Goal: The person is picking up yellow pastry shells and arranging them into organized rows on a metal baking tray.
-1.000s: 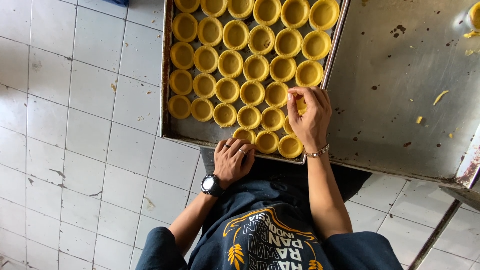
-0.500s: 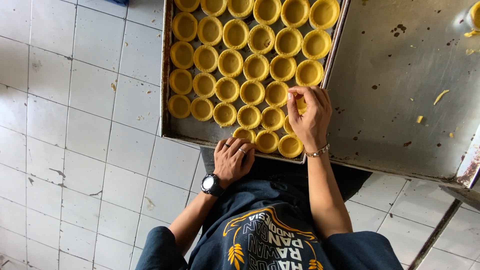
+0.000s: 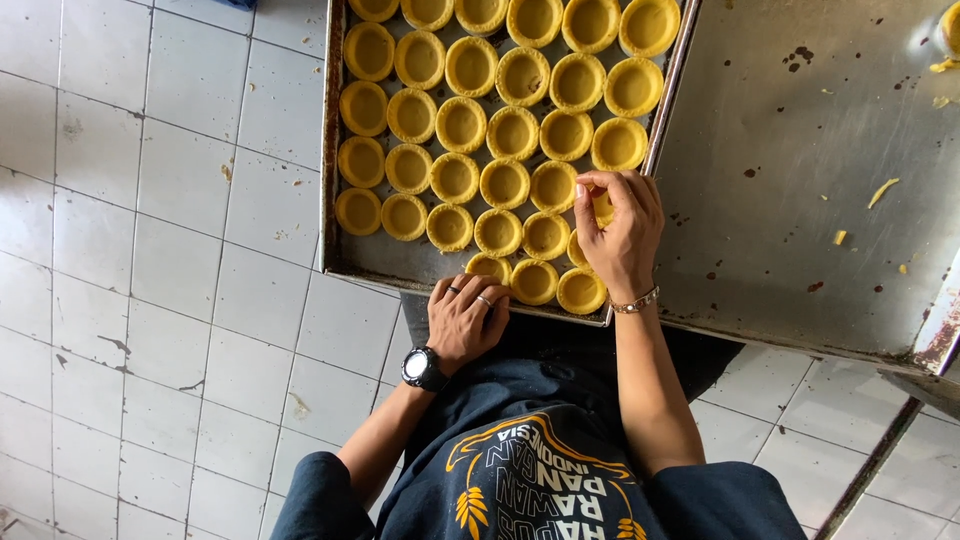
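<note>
The person's right hand [image 3: 618, 228] hovered over the near right corner of the shallow rectangular metal baking tray [image 3: 334, 215], its fingertips pinched shut on a small round yellow pastry shell [image 3: 601, 207] at the end of the row, just beside the tray's right rim. The left hand [image 3: 464, 318], with rings and a black wristwatch [image 3: 422, 367], rested fingers loosely spread and empty on the tray's near edge, touching another shell [image 3: 489, 266]. Rows of the same yellow shells [image 3: 505, 133] filled the tray, which sat beside a crumb-flecked steel tabletop [image 3: 800, 180] above white floor tiles [image 3: 160, 250].
</note>
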